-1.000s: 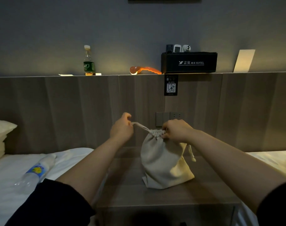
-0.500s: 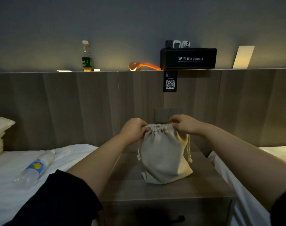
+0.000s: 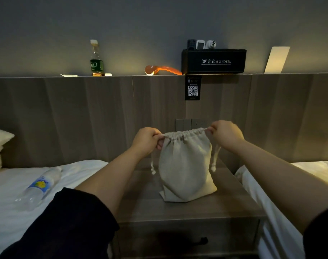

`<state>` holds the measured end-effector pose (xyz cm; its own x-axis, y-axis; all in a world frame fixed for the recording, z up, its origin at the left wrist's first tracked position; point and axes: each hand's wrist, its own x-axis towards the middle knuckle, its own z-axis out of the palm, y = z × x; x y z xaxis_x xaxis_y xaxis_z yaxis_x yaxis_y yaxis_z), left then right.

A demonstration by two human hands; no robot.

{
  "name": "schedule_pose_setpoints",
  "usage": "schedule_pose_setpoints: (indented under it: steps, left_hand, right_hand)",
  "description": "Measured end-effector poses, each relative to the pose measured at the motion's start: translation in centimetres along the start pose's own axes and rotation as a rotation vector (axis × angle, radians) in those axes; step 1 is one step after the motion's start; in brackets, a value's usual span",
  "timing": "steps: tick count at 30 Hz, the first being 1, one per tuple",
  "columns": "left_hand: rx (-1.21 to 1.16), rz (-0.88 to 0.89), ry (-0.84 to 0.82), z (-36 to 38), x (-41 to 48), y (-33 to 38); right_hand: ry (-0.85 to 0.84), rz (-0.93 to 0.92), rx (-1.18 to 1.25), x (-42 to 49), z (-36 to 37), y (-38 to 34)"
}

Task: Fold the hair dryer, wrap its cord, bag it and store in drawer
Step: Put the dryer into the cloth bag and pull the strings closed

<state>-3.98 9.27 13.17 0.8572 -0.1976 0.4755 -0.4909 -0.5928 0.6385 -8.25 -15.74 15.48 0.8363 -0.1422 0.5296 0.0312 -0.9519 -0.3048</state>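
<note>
Both hands pinch the gathered top of a cloth bag at centre frame, with the drawer step not yet done.

Left hand [image 3: 147, 142] grips the left end of the puckered rim and right hand [image 3: 225, 134] the right end, each closed on fabric, so the bag [image 3: 184, 167] stands upright on the nightstand [image 3: 187, 210] between two beds. Its bulging shape suggests the hair dryer is inside, folded and wrapped, though the cloth hides it entirely (so that is a guess). The mouth looks drawn mostly shut, with cord ends [image 3: 214, 161] dangling at either side. What seems left is opening the drawer [image 3: 187, 238] at lower centre and placing the bag in. Dim light makes the drawer front hard to read; only a dark handle shows, and both sleeves are cut off at the bottom edge.
</note>
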Motion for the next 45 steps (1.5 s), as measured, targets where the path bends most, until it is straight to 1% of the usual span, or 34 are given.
schedule_pose_setpoints:
  steps: [1, 3, 5, 7, 9, 10, 12, 14, 16, 18, 19, 21, 23, 25, 27, 28, 30, 31, 32, 33, 35, 36, 37, 38, 39, 40, 41, 42, 43, 45]
  left_hand:
    - [-0.066, -0.017, 0.043, -0.4, -0.1, -0.3]
    - [-0.183, -0.069, 0.097, -1.0, -0.3, -0.8]
    - [-0.258, -0.127, 0.079, -0.8, -0.6, -1.0]
    - [-0.379, -0.183, 0.015, -0.1, -0.7, -0.9]
    - [-0.55, -0.254, -0.043, 0.5, -0.9, -0.9]
    - [-0.637, -0.303, -0.071, 0.7, -1.1, -0.8]
    - [-0.749, -0.374, -0.126, 1.0, -1.6, -0.7]
    - [-0.808, -0.406, -0.175, 1.6, -2.1, -0.4]
    - [-0.865, -0.426, -0.202, 2.2, -2.5, -0.1]
    - [-0.916, -0.452, -0.218, 2.7, -2.6, 0.1]
    - [-0.925, -0.474, -0.229, 2.8, -2.7, 0.0]
    - [-0.879, -0.548, -0.24, 3.2, -3.0, -0.2]
    - [-0.747, -0.618, -0.227, 3.7, -3.3, -0.5]
    - [-0.582, -0.608, -0.197, 4.3, -3.6, -0.7]
    - [-0.488, -0.479, -0.113, 5.3, -3.7, -0.9]
    - [-0.492, -0.386, -0.097, 5.7, -4.0, -0.8]
    - [-0.499, -0.194, -0.168, 6.3, -5.3, -0.5]
    - [-0.456, -0.129, -0.218, 6.7, -5.9, -0.2]
    - [-0.404, -0.084, -0.245, 7.2, -6.4, 0.2]
    - [-0.357, -0.054, -0.236, 8.0, -6.7, 0.2]
    - [-0.313, -0.046, -0.14, 9.5, -6.8, 0.3]
    - [-0.317, -0.069, -0.086, 9.8, -6.8, 0.4]
    - [-0.324, -0.104, -0.041, 10.1, -6.6, 0.4]
    - [-0.336, -0.136, -0.02, 10.4, -6.4, 0.3]
    - [-0.339, -0.158, -0.012, 10.5, -6.3, 0.3]
    - [-0.333, -0.168, -0.012, 10.6, -6.1, 0.3]
    - [-0.329, -0.173, -0.011, 10.7, -5.9, 0.2]
    - [-0.335, -0.18, -0.013, 10.7, -5.7, 0.1]
    - [-0.345, -0.192, -0.018, 10.7, -5.6, 0.0]
    - [-0.343, -0.191, -0.042, 10.5, -5.4, -0.4]
  right_hand:
    - [0.022, 0.024, -0.032, -0.1, -0.3, 0.6]
    - [0.062, 0.068, -0.021, -0.3, -0.6, 2.0]
    - [0.1, 0.099, 0.033, -0.6, -0.2, 2.5]
    - [0.085, 0.158, 0.148, -0.7, 0.6, 2.2]
    - [0.002, 0.189, 0.287, -0.8, 0.9, 1.7]
    - [-0.038, 0.172, 0.346, -0.9, 0.8, 1.6]
    - [-0.087, 0.1, 0.408, -1.0, 0.7, 1.5]
    - [-0.147, 0.023, 0.449, -1.5, 0.7, 1.1]
    - [-0.332, -0.023, 0.516, -2.1, 0.8, 0.4]
    - [-0.51, -0.065, 0.443, -2.6, 1.1, -0.3]
    - [-0.542, -0.078, 0.397, -2.8, 1.4, -0.5]
    - [-0.536, -0.06, 0.399, -3.1, 2.1, -0.6]
    - [-0.53, -0.018, 0.412, -3.5, 2.8, -0.7]
    - [-0.535, 0.01, 0.408, -4.0, 3.6, -0.5]
    - [-0.534, 0.07, 0.469, -4.4, 4.3, 0.0]
    - [-0.534, 0.109, 0.518, -4.6, 4.6, 0.2]
    - [-0.522, 0.185, 0.64, -4.7, 5.1, 0.6]
    - [-0.516, 0.222, 0.705, -4.8, 5.2, 0.8]
    - [-0.517, 0.253, 0.759, -4.8, 5.4, 1.0]
    - [-0.525, 0.278, 0.796, -4.9, 5.5, 1.2]
    - [-0.529, 0.297, 0.777, -4.9, 5.8, 1.4]
    - [-0.504, 0.286, 0.726, -4.9, 6.0, 1.3]
    - [-0.443, 0.261, 0.652, -4.9, 6.2, 1.3]
    - [-0.346, 0.211, 0.565, -5.0, 6.4, 1.3]
    - [-0.245, 0.132, 0.486, -5.2, 6.4, 1.4]
    - [-0.182, 0.023, 0.428, -5.4, 6.3, 1.6]
    - [-0.176, -0.092, 0.374, -5.6, 6.2, 1.9]
    - [-0.234, -0.184, 0.314, -5.7, 6.1, 2.3]
    - [-0.333, -0.244, 0.26, -5.9, 6.0, 2.7]
    - [-0.551, -0.28, 0.229, -6.1, 6.3, 3.7]
